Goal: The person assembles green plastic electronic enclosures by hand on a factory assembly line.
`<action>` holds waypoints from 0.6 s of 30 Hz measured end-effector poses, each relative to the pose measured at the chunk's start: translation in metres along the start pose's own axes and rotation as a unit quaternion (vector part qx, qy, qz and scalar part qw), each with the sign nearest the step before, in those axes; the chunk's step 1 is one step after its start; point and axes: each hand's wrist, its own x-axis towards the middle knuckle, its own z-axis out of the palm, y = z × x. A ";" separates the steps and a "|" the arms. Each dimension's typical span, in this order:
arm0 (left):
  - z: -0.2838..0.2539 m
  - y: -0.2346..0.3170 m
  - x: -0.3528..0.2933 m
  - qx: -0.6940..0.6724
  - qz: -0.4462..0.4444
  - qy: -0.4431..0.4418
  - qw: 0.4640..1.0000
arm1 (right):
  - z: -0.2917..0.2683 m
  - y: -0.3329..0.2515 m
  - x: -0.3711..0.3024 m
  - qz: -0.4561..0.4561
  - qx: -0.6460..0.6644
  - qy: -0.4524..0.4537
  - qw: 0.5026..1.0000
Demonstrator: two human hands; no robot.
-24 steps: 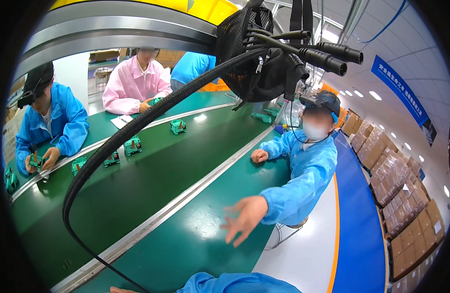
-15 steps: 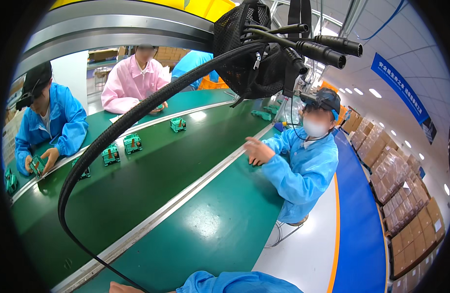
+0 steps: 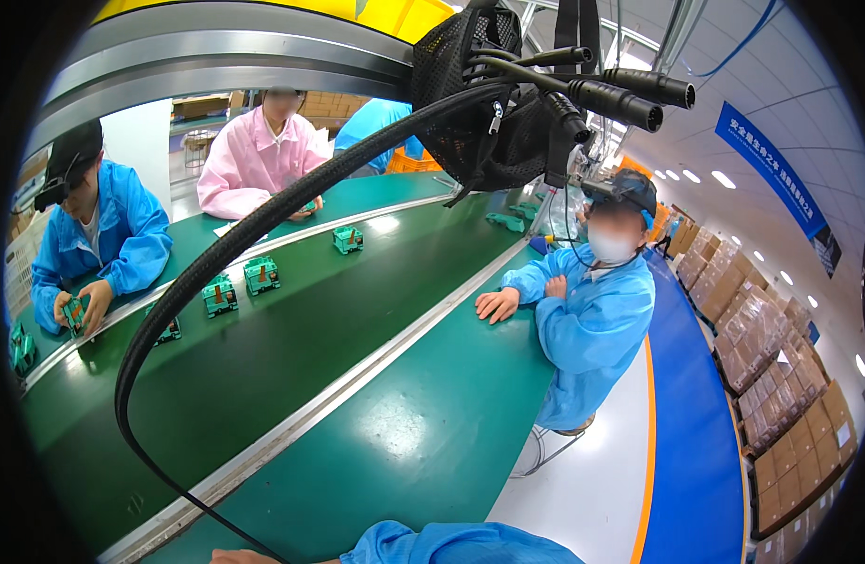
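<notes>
Only a sliver of my right hand (image 3: pixel 240 556) shows at the lower edge, beside my blue sleeve (image 3: pixel 451 543), which lies across the bottom of the view. Its fingers are cut off by the frame, so I cannot tell what they do or whether they hold anything. Nearest to it are the green worktable (image 3: pixel 348 470) and a thin black cable (image 3: pixel 183 493) that runs down from above. My left hand is out of view. Farther off, several boxy green units with an orange-brown strip, such as this green unit (image 3: pixel 261 276), stand on the dark green conveyor belt (image 3: pixel 263 376).
A metal rail (image 3: pixel 376 362) divides belt and worktable. At right, a co-worker in blue (image 3: pixel 592 320) rests a hand on the table. Across the belt, another co-worker (image 3: pixel 103 226) holds a green unit; one in pink (image 3: pixel 263 169) sits beyond. A mesh pouch (image 3: pixel 460 103) with connectors hangs above.
The co-worker at right has lowered a raised hand flat onto the table and drawn the other arm in. My right hand has sunk slightly at the lower edge. The whole view has shifted a little.
</notes>
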 end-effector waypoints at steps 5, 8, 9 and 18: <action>-0.001 0.001 0.001 0.003 -0.009 0.001 1.000 | 0.002 0.002 0.002 -0.014 0.002 0.006 1.000; 0.005 0.006 -0.001 0.005 -0.010 0.017 1.000 | 0.004 0.003 0.003 -0.007 -0.010 0.007 1.000; 0.007 0.008 -0.002 0.008 -0.004 0.023 1.000 | 0.004 0.002 0.003 -0.004 0.001 0.013 1.000; -0.023 -0.004 0.010 0.049 0.040 -0.039 0.997 | 0.015 0.013 0.004 0.002 0.010 0.037 0.999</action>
